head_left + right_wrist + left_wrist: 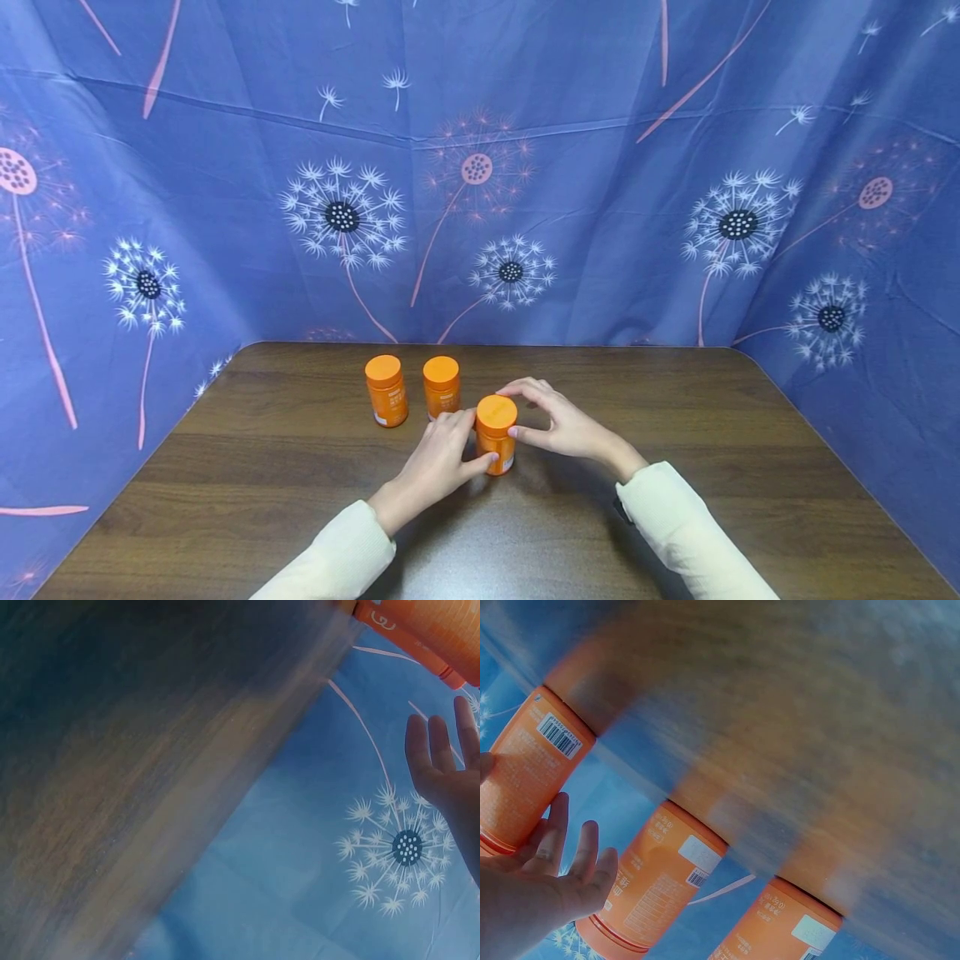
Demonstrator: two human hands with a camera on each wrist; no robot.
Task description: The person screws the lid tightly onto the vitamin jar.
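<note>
A orange plastic bottle (497,454) with a flat orange screw lid (497,414) stands upright on the table between the hands. My left hand (442,462) holds its body, thumb across the front and fingers round the far left side; in the left wrist view its barcode label (559,736) shows beside the hand. At the lid's right edge, my right hand (562,423) has its thumb at the front and index fingertip at the back. The right wrist view shows its other fingers (441,742) extended near the lid. Two matching bottles, one farther left (387,400) and one nearer (442,385), stand lidded behind.
The brown wood-grain table (225,467) reaches back to a blue cloth (600,208) printed with dandelions, which hangs behind and along both sides. The nearer back bottle is partly hidden by the left hand in the head view.
</note>
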